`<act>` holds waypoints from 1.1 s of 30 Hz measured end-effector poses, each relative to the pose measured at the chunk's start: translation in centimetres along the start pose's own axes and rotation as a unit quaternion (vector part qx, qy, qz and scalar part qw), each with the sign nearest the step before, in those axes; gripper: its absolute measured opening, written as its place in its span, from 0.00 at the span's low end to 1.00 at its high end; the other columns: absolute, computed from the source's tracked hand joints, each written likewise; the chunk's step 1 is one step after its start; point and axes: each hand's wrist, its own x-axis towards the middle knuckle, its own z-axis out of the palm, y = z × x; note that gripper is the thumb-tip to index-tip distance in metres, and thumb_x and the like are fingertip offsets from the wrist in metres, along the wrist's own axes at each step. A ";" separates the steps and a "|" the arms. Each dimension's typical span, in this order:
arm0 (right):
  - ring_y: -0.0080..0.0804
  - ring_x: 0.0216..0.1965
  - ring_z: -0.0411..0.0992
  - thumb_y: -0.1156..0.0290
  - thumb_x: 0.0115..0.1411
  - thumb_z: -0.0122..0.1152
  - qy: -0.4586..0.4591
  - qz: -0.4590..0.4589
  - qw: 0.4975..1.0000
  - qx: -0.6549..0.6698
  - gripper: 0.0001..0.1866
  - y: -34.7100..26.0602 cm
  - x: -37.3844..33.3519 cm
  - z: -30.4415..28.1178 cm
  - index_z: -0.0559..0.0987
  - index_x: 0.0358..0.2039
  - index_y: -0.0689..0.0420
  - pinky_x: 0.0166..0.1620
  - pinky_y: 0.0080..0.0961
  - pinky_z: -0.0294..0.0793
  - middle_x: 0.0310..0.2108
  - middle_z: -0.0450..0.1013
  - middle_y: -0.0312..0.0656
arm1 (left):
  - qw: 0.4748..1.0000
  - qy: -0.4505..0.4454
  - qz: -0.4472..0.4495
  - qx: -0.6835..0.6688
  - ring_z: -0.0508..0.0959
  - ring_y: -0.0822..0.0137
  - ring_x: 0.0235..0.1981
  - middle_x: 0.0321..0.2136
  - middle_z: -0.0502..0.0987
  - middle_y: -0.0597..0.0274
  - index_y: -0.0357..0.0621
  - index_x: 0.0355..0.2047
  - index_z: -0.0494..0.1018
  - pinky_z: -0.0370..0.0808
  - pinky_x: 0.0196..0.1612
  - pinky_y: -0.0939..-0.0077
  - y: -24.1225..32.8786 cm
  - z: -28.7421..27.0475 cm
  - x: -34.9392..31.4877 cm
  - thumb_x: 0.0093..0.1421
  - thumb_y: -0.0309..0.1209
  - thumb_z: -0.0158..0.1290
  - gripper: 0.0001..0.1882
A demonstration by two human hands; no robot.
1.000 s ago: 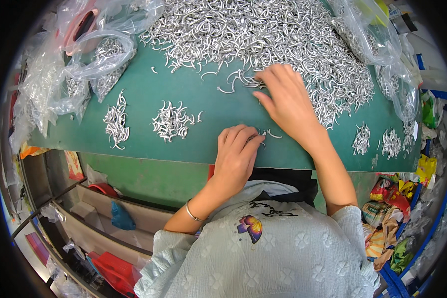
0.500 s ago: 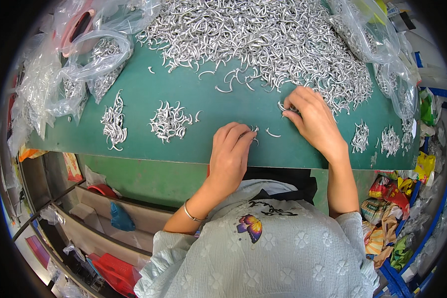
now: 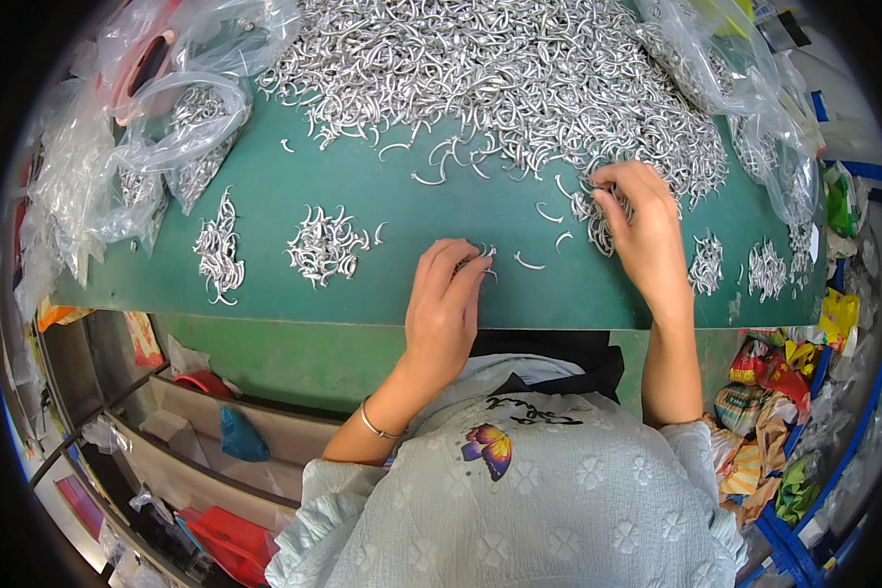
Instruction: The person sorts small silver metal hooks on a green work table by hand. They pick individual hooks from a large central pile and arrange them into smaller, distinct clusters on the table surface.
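Note:
A broad heap of small curved silver metal pieces (image 3: 480, 69) covers the far part of the green table (image 3: 382, 211). At its lower right edge is my right hand (image 3: 647, 230), bent with thumb and forefinger close together on a few pieces; more lie under and beside it. Near the front edge, my left hand (image 3: 443, 304) curls its fingers over a few of the same pieces, whose ends poke out by the fingertips. One loose curved piece (image 3: 529, 262) lies just right of that hand. Its palm is hidden.
Small piles stand at left, a narrow one (image 3: 219, 257) and a rounder one (image 3: 325, 245), and at right, two compact ones (image 3: 706, 263) (image 3: 766, 270). Clear plastic bags (image 3: 201, 137) with pieces flank the heap. A red basket (image 3: 230, 539) sits below left.
My right hand has shifted right, against the heap's edge, and loose pieces now lie left of it. My left hand has barely moved, and the view has shifted slightly.

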 end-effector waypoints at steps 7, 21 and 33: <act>0.42 0.40 0.69 0.77 0.54 0.65 -0.053 -0.007 0.998 -0.038 0.06 -0.4 0.5 1.0 0.76 0.31 0.61 0.44 0.35 0.67 0.32 0.71 0.43 | 1.000 0.011 -0.010 0.006 0.75 0.50 0.46 0.40 0.75 0.53 0.34 0.38 0.76 0.71 0.52 0.57 0.3 0.0 0.3 0.52 0.13 0.56 0.13; 0.40 0.42 0.66 0.75 0.52 0.66 -0.022 -0.067 0.994 -0.085 0.10 -0.9 -0.1 2.0 0.77 0.35 0.57 0.44 0.34 0.63 0.37 0.69 0.40 | 1.000 0.009 -0.012 0.004 0.75 0.51 0.46 0.40 0.75 0.54 0.36 0.38 0.76 0.69 0.58 0.52 0.2 0.0 0.3 0.52 0.13 0.56 0.13; 0.42 0.41 0.66 0.77 0.53 0.63 -0.014 -0.077 0.993 -0.093 0.08 -0.7 0.3 2.8 0.73 0.33 0.59 0.45 0.37 0.61 0.36 0.68 0.43 | 1.000 -0.023 0.002 -0.014 0.74 0.46 0.50 0.45 0.74 0.50 0.35 0.47 0.73 0.68 0.58 0.50 0.3 -0.6 0.2 0.53 0.13 0.56 0.19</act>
